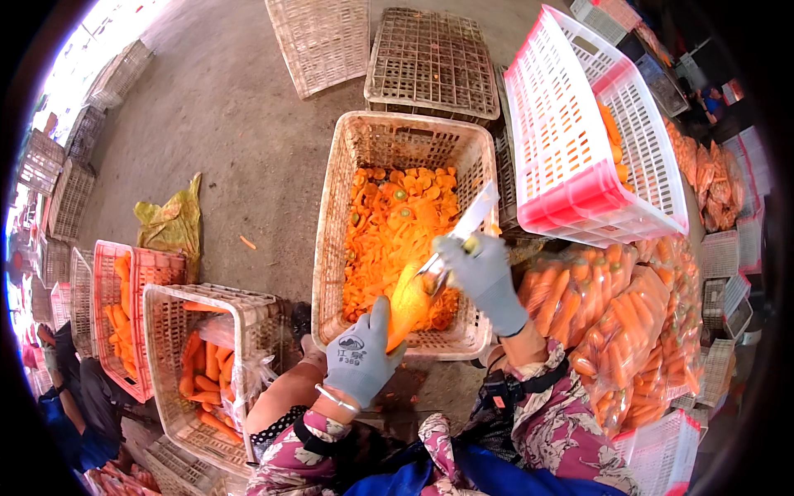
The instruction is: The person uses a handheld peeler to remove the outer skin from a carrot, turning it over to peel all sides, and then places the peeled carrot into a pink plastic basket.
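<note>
My left hand (360, 355), in a grey glove, grips the lower end of a large carrot (406, 307) held tilted over a basket. My right hand (484, 277), also gloved, is closed around a peeler (433, 266) whose metal head meets the carrot's upper part. A broad knife blade (477, 210) juts up and right from the same hand; its handle is mostly hidden by the fingers. Beneath both hands, the dirty white plastic basket (329, 240) contains a heap of carrot peelings and cut-off ends (389, 219).
At lower left, a white basket (157, 347) and a red basket (103, 322) hold carrots. Bagged carrots (620, 314) are piled to the right, below a tilted red-and-white crate (554, 124). An upturned basket (430, 62) stands ahead. A yellowish cloth (172, 223) lies on the floor.
</note>
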A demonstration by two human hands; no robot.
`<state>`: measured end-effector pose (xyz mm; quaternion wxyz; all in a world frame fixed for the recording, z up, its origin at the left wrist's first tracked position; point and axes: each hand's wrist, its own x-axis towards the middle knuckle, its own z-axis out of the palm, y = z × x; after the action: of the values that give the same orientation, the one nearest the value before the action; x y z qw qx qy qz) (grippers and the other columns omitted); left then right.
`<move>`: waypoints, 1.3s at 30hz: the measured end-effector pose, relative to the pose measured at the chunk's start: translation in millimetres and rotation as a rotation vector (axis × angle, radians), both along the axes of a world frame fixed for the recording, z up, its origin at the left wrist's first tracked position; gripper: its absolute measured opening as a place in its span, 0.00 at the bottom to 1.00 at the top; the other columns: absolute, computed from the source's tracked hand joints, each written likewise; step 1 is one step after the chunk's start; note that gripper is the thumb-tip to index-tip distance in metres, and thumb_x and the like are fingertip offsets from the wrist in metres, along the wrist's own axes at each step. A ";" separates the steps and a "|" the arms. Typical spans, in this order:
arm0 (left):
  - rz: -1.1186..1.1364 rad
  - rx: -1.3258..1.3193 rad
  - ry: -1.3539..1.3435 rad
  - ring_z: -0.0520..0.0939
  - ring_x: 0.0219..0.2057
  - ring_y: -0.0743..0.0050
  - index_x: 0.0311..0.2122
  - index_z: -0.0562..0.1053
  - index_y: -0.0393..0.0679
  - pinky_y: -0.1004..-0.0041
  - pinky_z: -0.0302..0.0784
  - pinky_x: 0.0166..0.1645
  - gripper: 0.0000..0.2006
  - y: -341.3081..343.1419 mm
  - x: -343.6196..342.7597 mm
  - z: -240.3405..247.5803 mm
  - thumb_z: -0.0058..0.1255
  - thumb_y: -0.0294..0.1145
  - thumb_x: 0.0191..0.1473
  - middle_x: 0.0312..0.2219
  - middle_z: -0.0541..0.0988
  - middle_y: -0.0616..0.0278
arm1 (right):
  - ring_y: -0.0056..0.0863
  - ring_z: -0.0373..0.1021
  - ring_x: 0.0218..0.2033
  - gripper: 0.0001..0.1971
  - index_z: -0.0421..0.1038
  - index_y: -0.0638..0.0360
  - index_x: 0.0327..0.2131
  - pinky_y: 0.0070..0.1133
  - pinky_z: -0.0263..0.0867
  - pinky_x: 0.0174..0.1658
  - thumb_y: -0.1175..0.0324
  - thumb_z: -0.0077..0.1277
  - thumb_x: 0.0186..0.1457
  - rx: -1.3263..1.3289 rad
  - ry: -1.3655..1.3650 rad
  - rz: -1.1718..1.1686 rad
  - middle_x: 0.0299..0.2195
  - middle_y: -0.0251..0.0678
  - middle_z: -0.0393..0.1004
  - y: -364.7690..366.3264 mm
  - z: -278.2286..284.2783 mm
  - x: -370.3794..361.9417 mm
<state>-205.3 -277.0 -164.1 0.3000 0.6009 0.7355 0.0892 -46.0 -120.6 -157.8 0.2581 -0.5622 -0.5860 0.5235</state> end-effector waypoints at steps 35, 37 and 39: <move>-0.030 -0.039 -0.047 0.81 0.40 0.47 0.60 0.62 0.40 0.59 0.77 0.39 0.38 -1.7 -3.3 0.5 0.61 0.48 0.48 0.41 0.79 0.47 | 0.21 0.68 0.18 0.16 0.74 0.65 0.25 0.22 0.64 0.22 0.60 0.57 0.57 0.045 -0.046 0.073 0.17 0.34 0.73 6.7 -4.0 4.7; -0.038 -0.047 -0.013 0.81 0.39 0.47 0.60 0.62 0.41 0.59 0.77 0.39 0.38 -0.6 -3.2 3.2 0.61 0.47 0.48 0.41 0.78 0.48 | 0.19 0.67 0.17 0.14 0.75 0.65 0.28 0.19 0.63 0.21 0.61 0.56 0.58 0.087 -0.061 -0.092 0.17 0.33 0.72 26.1 -0.6 13.1; -0.043 0.054 -0.032 0.81 0.39 0.48 0.60 0.62 0.42 0.59 0.77 0.38 0.37 -5.6 -6.8 -3.0 0.62 0.46 0.48 0.41 0.78 0.48 | 0.18 0.69 0.17 0.14 0.77 0.67 0.33 0.16 0.64 0.19 0.62 0.53 0.60 0.352 -0.212 -0.159 0.19 0.33 0.73 61.6 -15.4 52.1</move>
<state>-212.1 -282.6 -167.1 0.2973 0.6229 0.7149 0.1120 6.1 -59.0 -173.2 0.3295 -0.6049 -0.6460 0.3291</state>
